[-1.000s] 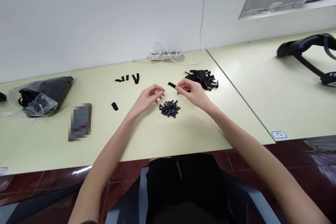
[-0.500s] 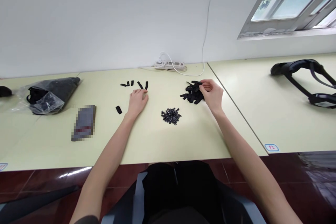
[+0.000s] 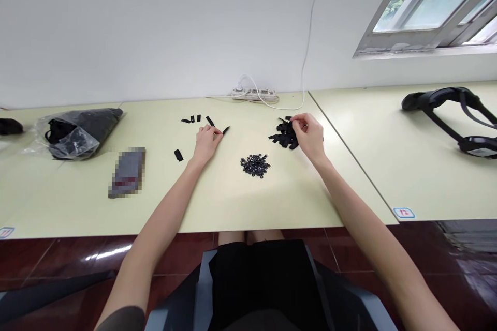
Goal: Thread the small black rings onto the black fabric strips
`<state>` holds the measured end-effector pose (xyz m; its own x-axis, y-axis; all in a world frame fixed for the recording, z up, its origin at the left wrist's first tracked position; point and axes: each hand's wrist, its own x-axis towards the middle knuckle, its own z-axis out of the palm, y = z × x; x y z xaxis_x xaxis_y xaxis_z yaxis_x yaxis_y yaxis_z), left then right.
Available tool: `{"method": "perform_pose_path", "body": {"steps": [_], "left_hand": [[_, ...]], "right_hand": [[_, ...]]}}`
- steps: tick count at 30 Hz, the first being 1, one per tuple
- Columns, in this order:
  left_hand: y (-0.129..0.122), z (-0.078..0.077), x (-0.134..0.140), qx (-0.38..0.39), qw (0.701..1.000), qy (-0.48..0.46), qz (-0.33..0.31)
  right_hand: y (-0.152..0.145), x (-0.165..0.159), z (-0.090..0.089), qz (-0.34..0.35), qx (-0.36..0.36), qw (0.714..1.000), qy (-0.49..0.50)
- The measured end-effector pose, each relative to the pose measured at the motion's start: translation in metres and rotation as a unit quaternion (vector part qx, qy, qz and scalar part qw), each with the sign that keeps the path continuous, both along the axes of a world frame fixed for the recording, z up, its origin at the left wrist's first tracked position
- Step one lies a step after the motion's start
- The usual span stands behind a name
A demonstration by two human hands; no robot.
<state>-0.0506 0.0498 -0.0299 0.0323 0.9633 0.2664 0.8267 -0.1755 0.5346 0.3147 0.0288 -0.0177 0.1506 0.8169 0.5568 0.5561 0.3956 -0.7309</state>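
Observation:
My left hand [image 3: 207,142] pinches one end of a short black strip [image 3: 226,130] between thumb and fingertips, the strip tilted up to the right. Just beyond that hand lies another black strip [image 3: 209,121], with several smaller black pieces [image 3: 192,119] to its left. A lone black piece [image 3: 178,155] rests nearer to me, left of my wrist. Over the right edge of a heap of black strips [image 3: 284,137], my right hand [image 3: 310,134] is closed in a pinch; the fingertips touch the heap, and which piece they grip is hidden. Small dark rings [image 3: 255,165] form a pile between my arms.
A white power strip [image 3: 256,95] with a cable sits against the wall. At left are a clear plastic bag [image 3: 79,139] holding black material and a blurred grey packet [image 3: 127,173]. A black headset [image 3: 446,106] lies on the right table [image 3: 373,139], past a seam.
My left hand has picked up the end of a black strip, which has turned from upright to slanting right. My right hand has stayed at the heap. The camera view has shifted slightly.

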Motion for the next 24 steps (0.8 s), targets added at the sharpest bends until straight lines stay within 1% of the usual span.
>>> {"method": "perform_pose_path", "body": {"steps": [3, 5, 7, 9, 10, 12, 14, 16, 18, 20, 24], "left_hand": [[-0.004, 0.002, 0.006, -0.003, 1.000, -0.009, -0.026], [-0.008, 0.005, 0.010, -0.001, 0.999, -0.018, -0.046], [-0.011, 0.009, 0.014, 0.005, 0.997, -0.044, -0.061], [-0.015, 0.015, 0.021, -0.005, 0.990, -0.106, -0.088], [-0.018, 0.019, 0.025, -0.021, 0.982, -0.148, -0.112], [-0.026, 0.026, 0.037, -0.070, 0.954, -0.232, -0.174], [-0.037, 0.033, 0.051, -0.105, 0.922, -0.285, -0.239], [-0.048, 0.039, 0.064, -0.129, 0.900, -0.318, -0.269], [-0.057, 0.043, 0.071, -0.150, 0.888, -0.338, -0.273], [-0.062, 0.045, 0.073, -0.160, 0.886, -0.347, -0.262], [-0.063, 0.047, 0.069, -0.162, 0.887, -0.358, -0.242]], "right_hand": [[-0.010, -0.017, 0.000, 0.095, 0.000, 0.994, -0.050], [-0.017, -0.027, -0.001, 0.143, -0.003, 0.986, -0.087], [-0.024, -0.034, -0.002, 0.171, -0.007, 0.979, -0.112], [-0.030, -0.041, -0.001, 0.186, -0.011, 0.975, -0.124], [-0.033, -0.044, -0.001, 0.191, -0.011, 0.974, -0.124], [-0.039, -0.051, 0.002, 0.202, -0.010, 0.974, -0.103], [-0.043, -0.057, 0.006, 0.227, -0.016, 0.972, -0.050], [-0.045, -0.062, 0.009, 0.270, -0.051, 0.961, 0.015], [-0.046, -0.065, 0.011, 0.310, -0.096, 0.944, 0.067], [-0.046, -0.064, 0.012, 0.326, -0.124, 0.932, 0.102], [-0.044, -0.061, 0.012, 0.298, -0.125, 0.935, 0.144]]}}
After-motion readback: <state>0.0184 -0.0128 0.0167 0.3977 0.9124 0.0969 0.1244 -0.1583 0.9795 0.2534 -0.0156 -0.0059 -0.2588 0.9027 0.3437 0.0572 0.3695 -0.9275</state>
